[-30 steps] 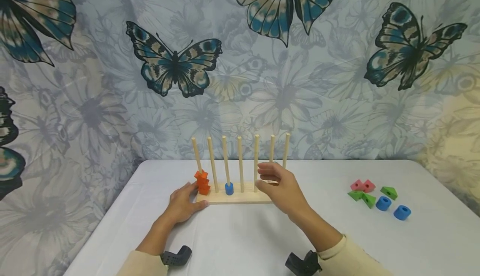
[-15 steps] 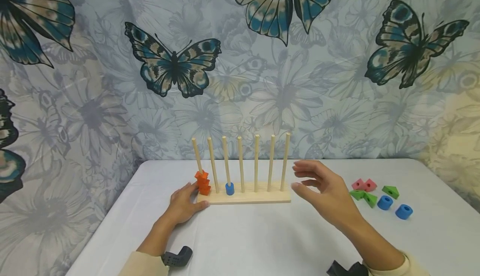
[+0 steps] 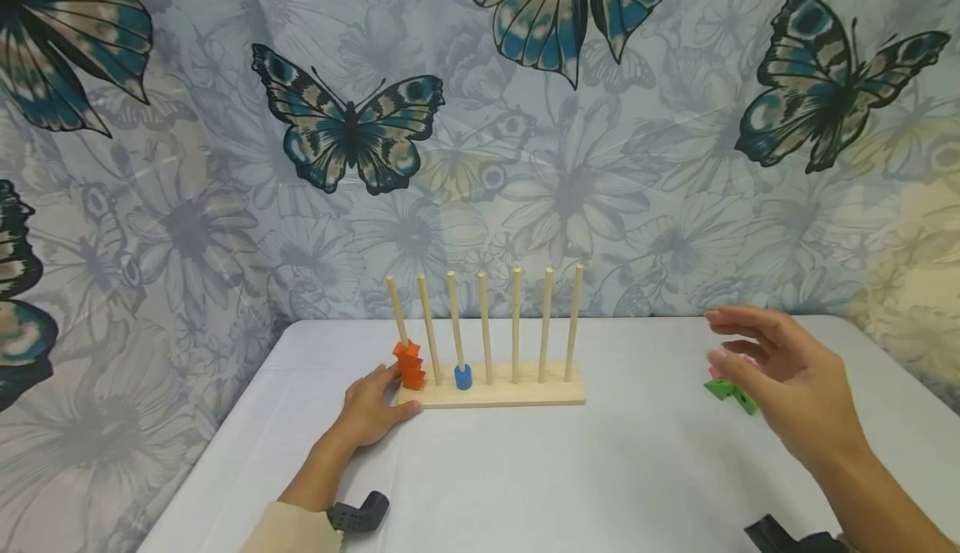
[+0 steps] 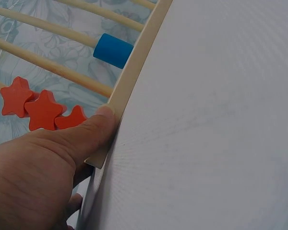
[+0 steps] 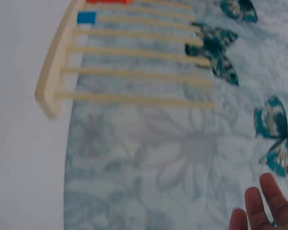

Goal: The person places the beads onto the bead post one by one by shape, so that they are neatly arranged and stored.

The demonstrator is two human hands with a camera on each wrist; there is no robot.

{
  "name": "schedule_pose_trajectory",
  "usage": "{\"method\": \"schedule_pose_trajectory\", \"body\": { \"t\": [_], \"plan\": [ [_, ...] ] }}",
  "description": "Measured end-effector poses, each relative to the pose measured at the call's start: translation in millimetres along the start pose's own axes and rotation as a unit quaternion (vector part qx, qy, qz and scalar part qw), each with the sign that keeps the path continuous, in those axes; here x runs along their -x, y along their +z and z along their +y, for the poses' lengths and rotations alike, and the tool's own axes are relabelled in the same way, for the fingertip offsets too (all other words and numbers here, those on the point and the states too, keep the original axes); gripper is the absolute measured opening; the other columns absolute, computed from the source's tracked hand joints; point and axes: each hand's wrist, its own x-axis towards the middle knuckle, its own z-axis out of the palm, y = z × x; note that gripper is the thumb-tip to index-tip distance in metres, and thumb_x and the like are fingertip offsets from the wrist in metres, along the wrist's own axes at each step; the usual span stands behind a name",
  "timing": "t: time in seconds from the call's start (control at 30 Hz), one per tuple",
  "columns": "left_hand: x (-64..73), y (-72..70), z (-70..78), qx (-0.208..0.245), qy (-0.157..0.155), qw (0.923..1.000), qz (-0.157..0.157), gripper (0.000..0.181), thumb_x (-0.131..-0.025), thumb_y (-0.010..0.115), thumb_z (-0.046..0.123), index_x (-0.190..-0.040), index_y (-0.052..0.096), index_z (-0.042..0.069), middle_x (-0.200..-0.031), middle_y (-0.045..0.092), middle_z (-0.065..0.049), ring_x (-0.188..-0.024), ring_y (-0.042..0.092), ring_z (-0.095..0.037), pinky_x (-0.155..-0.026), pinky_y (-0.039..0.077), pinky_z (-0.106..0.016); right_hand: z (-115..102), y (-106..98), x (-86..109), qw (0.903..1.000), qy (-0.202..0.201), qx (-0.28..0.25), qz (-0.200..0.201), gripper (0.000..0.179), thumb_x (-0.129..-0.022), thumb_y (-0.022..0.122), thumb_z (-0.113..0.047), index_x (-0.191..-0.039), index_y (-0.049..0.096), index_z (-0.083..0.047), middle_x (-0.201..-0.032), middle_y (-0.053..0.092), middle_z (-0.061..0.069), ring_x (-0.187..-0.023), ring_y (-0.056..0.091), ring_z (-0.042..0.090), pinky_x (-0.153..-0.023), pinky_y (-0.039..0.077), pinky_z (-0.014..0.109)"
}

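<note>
A wooden peg board [image 3: 510, 396] with a row of several upright pegs stands on the table. Several orange star beads [image 3: 409, 365] are stacked on its leftmost peg, and one blue cylinder bead [image 3: 462, 378] sits low on the third. My left hand [image 3: 372, 409] grips the board's left end, its thumb [image 4: 93, 129] on the front edge in the left wrist view. Well to the right of the board, my right hand [image 3: 802, 394] is raised with loosely bent fingers and nothing between them. Green triangular beads [image 3: 720, 389] and a sliver of pink show beyond its thumb.
White cloth covers the table [image 3: 525, 478]. Behind it hangs a fabric backdrop with butterflies [image 3: 350, 132]. The right hand hides the blue loose beads and part of the other loose ones at the right.
My right hand has moved right, from the pegs on the right half of the board to over the loose beads. My left hand stays at the board's left end.
</note>
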Motion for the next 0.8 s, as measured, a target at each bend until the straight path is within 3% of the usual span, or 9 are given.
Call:
{"method": "schedule_pose_trajectory", "body": {
  "t": [0.1, 0.2, 0.27, 0.47, 0.6, 0.67, 0.8],
  "plan": [
    [-0.2, 0.2, 0.3, 0.001, -0.003, 1.0000, -0.002, 0.077, -0.079, 0.081, 0.033, -0.140, 0.048, -0.001, -0.139, 0.050, -0.018, -0.138, 0.027, -0.039, -0.111, 0.009, -0.054, 5.4, -17.1, 0.6, 0.9975, 0.003, 0.062, 0.033, 0.047, -0.084, 0.058, 0.022, -0.129, 0.051, 0.012, -0.122, 0.058, 0.012, -0.109, 0.055, 0.018, -0.081, 0.050, 0.017],
    [0.0, -0.1, 0.9, 0.003, -0.006, 1.0000, -0.003, 0.077, -0.078, 0.081, 0.033, -0.139, 0.049, -0.001, -0.139, 0.050, -0.019, -0.138, 0.027, -0.039, -0.111, 0.009, -0.054, 15.0, -33.2, 1.2, 0.9838, 0.006, 0.167, 0.065, 0.047, -0.086, 0.060, 0.017, -0.132, 0.051, 0.006, -0.123, 0.058, 0.005, -0.110, 0.054, 0.013, -0.085, 0.044, 0.010],
    [0.1, -0.3, 1.4, 0.002, -0.008, 1.0000, -0.003, 0.076, -0.078, 0.081, 0.033, -0.139, 0.049, -0.001, -0.139, 0.050, -0.019, -0.138, 0.027, -0.039, -0.111, 0.009, -0.054, 24.7, -44.7, 1.9, 0.9787, 0.010, 0.189, 0.080, 0.047, -0.088, 0.059, 0.016, -0.133, 0.051, 0.005, -0.123, 0.058, 0.002, -0.111, 0.053, 0.011, -0.085, 0.043, 0.009],
    [1.1, -0.1, 1.1, -0.003, -0.013, 0.9999, -0.005, 0.077, -0.079, 0.081, 0.033, -0.139, 0.048, 0.000, -0.139, 0.050, -0.019, -0.138, 0.027, -0.039, -0.111, 0.009, -0.053, 61.2, -76.1, 10.1, 0.9752, 0.045, 0.183, 0.116, 0.046, -0.091, 0.058, 0.011, -0.135, 0.052, 0.001, -0.120, 0.057, -0.004, -0.110, 0.050, 0.006, -0.084, 0.040, 0.008],
    [0.8, -0.1, 0.3, -0.005, -0.013, 0.9999, -0.007, 0.078, -0.079, 0.080, 0.034, -0.141, 0.047, 0.000, -0.139, 0.049, -0.018, -0.138, 0.027, -0.038, -0.111, 0.009, -0.053, 84.4, -90.9, 20.1, 0.9581, 0.110, 0.228, 0.134, 0.044, -0.094, 0.061, -0.004, -0.137, 0.053, -0.009, -0.116, 0.055, -0.016, -0.109, 0.046, -0.001, -0.083, 0.037, 0.003],
    [0.2, 0.3, -0.6, -0.008, -0.012, 0.9999, -0.005, 0.079, -0.079, 0.080, 0.034, -0.142, 0.046, 0.000, -0.139, 0.049, -0.018, -0.138, 0.027, -0.038, -0.111, 0.008, -0.054, 94.8, -96.6, 25.0, 0.9473, 0.155, 0.244, 0.137, 0.044, -0.096, 0.061, -0.015, -0.140, 0.051, -0.014, -0.116, 0.053, -0.021, -0.113, 0.045, -0.001, -0.096, 0.032, 0.009],
    [-0.9, 0.9, -1.3, -0.012, -0.013, 0.9998, -0.003, 0.079, -0.079, 0.080, 0.034, -0.142, 0.046, 0.001, -0.140, 0.049, -0.018, -0.139, 0.027, -0.038, -0.111, 0.008, -0.054, 113.8, -106.8, 34.4, 0.9240, 0.225, 0.283, 0.124, 0.051, -0.097, 0.059, -0.034, -0.144, 0.047, -0.019, -0.115, 0.050, -0.026, -0.117, 0.041, -0.004, -0.112, 0.021, 0.034]
  ]
}}
